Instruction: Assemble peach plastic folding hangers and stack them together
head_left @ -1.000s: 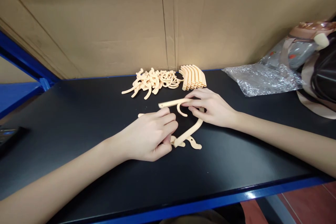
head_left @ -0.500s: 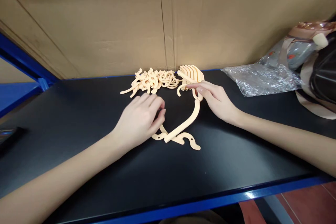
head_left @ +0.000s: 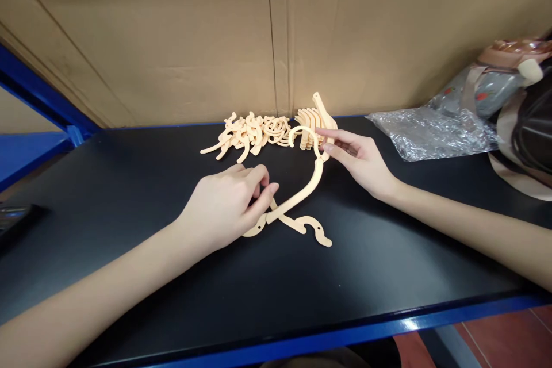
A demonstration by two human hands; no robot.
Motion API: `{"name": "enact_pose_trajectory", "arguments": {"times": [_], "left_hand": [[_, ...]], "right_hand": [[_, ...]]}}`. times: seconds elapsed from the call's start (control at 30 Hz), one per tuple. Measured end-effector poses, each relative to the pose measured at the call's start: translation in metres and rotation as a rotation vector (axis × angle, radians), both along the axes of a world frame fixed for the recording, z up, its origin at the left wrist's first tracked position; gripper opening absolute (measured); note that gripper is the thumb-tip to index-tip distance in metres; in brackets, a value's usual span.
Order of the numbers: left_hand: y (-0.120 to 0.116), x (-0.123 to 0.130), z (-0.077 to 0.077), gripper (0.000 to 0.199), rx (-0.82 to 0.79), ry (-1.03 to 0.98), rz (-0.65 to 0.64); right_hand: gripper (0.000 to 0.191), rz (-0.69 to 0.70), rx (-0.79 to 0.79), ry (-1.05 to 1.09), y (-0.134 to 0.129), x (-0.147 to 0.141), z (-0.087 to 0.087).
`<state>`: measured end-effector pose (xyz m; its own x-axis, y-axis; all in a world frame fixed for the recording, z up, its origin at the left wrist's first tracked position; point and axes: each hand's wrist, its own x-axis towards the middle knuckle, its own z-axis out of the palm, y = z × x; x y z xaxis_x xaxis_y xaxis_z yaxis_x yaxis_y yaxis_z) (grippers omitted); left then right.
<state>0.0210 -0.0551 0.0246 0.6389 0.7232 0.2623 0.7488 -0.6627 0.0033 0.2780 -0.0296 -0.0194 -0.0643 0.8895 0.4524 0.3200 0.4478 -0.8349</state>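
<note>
My right hand [head_left: 360, 164] pinches a beige folding hanger [head_left: 302, 191] near its joint with thumb and fingers. Its curled hook [head_left: 305, 128] points left, one arm reaches down toward me, and the other rises behind my fingers. My left hand [head_left: 228, 201] hovers low at the left with fingers curled in; whatever they might hold is hidden. Under and beside that hand lie a loose hook piece [head_left: 317, 231] with a small hole, a straight arm piece [head_left: 290, 222] and another holed piece [head_left: 257, 226], partly covered.
A heap of loose beige hanger parts [head_left: 248, 133] lies at the back. Next to it stands a row of nested curved arms [head_left: 306, 118]. Clear plastic wrap [head_left: 435, 129], a bottle [head_left: 495, 83] and a dark bag are at the right. Cardboard [head_left: 172, 40] backs the black tabletop [head_left: 345, 293].
The hanger in my right hand has turned: its upper arm now stands up and its hook has risen. Its lower arm has shifted slightly left. My left hand stays close to the loose pieces.
</note>
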Motion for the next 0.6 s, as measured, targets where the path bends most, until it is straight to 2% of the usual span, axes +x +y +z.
{"name": "enact_pose_trajectory", "arguments": {"times": [0.1,0.17,0.27,0.37,0.47,0.6], "left_hand": [[0.003,-0.002,-0.003,0.016,-0.059,-0.037,-0.153],[0.003,-0.003,-0.005,0.009,-0.058,0.006,-0.216],[0.004,-0.002,-0.007,0.022,-0.037,0.075,-0.241],[0.006,-0.002,-0.007,0.025,-0.023,0.098,-0.245],[0.01,-0.002,-0.008,0.02,0.11,0.105,-0.266],[0.014,-0.003,-0.01,0.025,0.294,0.127,-0.312]], "right_hand": [[0.034,-0.036,0.013,0.01,0.004,0.003,-0.003],[0.034,-0.077,0.013,0.029,0.007,0.005,-0.004],[0.032,-0.111,0.004,0.085,0.01,0.006,-0.005],[0.027,-0.099,-0.008,0.134,0.012,0.006,-0.005],[0.024,-0.076,-0.029,0.146,0.01,0.005,-0.004],[0.026,0.01,-0.067,0.145,0.004,0.001,0.0]]}}
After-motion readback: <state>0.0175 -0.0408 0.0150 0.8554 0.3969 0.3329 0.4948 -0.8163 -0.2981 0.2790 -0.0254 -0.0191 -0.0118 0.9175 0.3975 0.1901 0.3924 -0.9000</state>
